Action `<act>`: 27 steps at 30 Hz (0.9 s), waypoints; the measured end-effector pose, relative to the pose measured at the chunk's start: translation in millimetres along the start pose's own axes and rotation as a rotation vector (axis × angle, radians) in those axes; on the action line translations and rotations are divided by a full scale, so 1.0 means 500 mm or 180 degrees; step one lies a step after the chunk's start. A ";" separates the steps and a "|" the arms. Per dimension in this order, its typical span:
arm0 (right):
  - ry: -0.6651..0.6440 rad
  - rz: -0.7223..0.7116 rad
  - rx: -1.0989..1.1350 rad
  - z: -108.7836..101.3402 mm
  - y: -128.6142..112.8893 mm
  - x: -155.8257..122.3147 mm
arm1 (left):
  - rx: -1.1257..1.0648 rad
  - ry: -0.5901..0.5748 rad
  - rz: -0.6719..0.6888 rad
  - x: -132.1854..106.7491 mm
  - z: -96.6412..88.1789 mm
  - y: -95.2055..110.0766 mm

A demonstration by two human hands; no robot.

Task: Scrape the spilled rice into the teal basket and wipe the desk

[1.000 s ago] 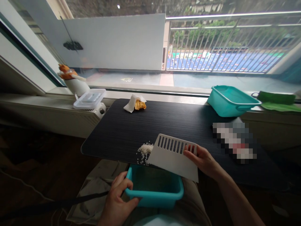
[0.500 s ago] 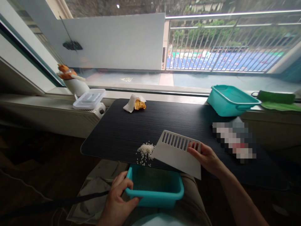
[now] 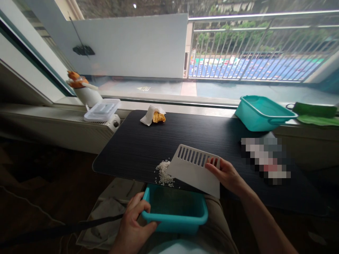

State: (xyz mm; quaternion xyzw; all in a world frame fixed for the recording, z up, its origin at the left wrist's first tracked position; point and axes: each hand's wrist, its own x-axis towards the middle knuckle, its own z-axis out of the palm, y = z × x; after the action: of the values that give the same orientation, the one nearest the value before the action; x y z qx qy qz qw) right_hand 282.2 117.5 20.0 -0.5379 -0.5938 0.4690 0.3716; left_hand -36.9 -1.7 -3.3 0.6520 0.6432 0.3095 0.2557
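My left hand [image 3: 139,218] is closed on the left rim of a turquoise plastic tub [image 3: 177,225], which sits at my lap just under the table's near edge. Between thumb and fingers, my right hand [image 3: 227,174] grips a pale flat scraper [image 3: 192,173] with a row of slots along its far side. The scraper's left edge touches a small heap of white grains, like rice [image 3: 164,173], close to the edge of the black table [image 3: 127,148]. Some loose grains lie around the heap. The tub's floor is in shadow.
A second turquoise tub [image 3: 265,114] stands at the back right, beside a green cloth [image 3: 315,113]. A blurred-out item [image 3: 265,160] lies on the right. Crumpled white and yellow paper [image 3: 155,115] is at the back. A clear plastic lid [image 3: 103,110] rests on the radiator [image 3: 58,118].
My right hand has moved the scraper slightly left into the heap. The grains are now more drawn out toward the near table edge. My left hand keeps its hold on the tub.
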 end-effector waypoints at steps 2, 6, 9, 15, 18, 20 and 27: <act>0.0106 -0.0004 0.0004 -0.009 0.000 -0.007 | 0.0021 0.0014 -0.0030 -0.001 0.000 -0.001; 0.0111 0.0108 0.0079 -0.025 0.004 -0.023 | 0.0063 0.0044 -0.0042 0.001 0.002 -0.004; 0.0075 0.0254 0.0103 -0.036 0.007 -0.035 | 0.0030 0.0011 -0.0035 0.003 0.001 -0.002; 0.0296 0.0301 -0.0008 -0.049 0.005 -0.051 | -0.0025 -0.0057 -0.0089 0.001 -0.001 0.005; 0.0097 0.0384 0.0007 -0.042 -0.002 -0.058 | -0.0026 -0.0080 -0.0104 0.002 -0.002 0.007; 0.0018 0.0393 0.0033 -0.038 -0.006 -0.060 | 0.0006 -0.0062 -0.0105 0.003 -0.002 0.009; -0.0090 0.0351 0.0029 -0.033 -0.008 -0.060 | 0.0050 0.0017 -0.0050 0.003 -0.004 0.009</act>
State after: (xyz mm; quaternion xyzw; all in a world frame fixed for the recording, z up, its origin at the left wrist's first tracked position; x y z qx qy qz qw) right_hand 301.1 90.6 30.4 -0.5615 -0.5664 0.4990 0.3390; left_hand -35.4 -0.6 1.2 0.6481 0.6514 0.3041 0.2512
